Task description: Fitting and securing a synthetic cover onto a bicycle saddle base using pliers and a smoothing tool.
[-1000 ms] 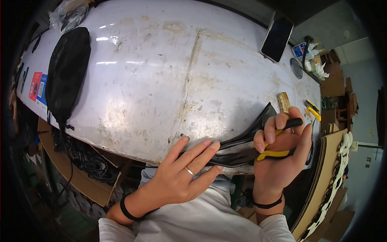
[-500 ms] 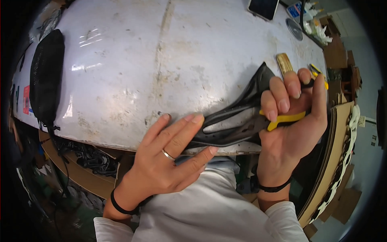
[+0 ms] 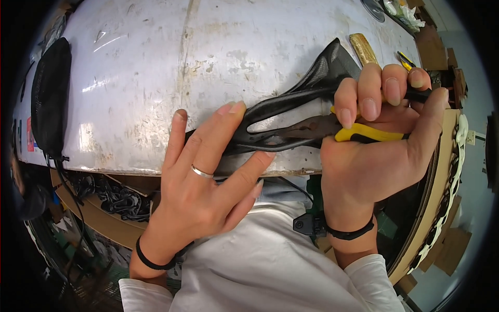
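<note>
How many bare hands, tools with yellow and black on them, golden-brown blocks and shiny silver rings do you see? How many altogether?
Bare hands: 2 (left hand, right hand)
Yellow-and-black tools: 2 (metal pliers with yellow-and-black handles, small slim tool)
Golden-brown oblong block: 1
Shiny silver ring: 1
Total: 6

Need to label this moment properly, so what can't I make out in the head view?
Head view: the stretch of the black piece under the left hand, covered by that hand.
Head view: part of the handles of the pliers, hidden by fingers of the right hand.
Head view: the rest of the round grey disc, cut off by the top edge.
Head view: the black parts, too small and dim to identify.
</note>
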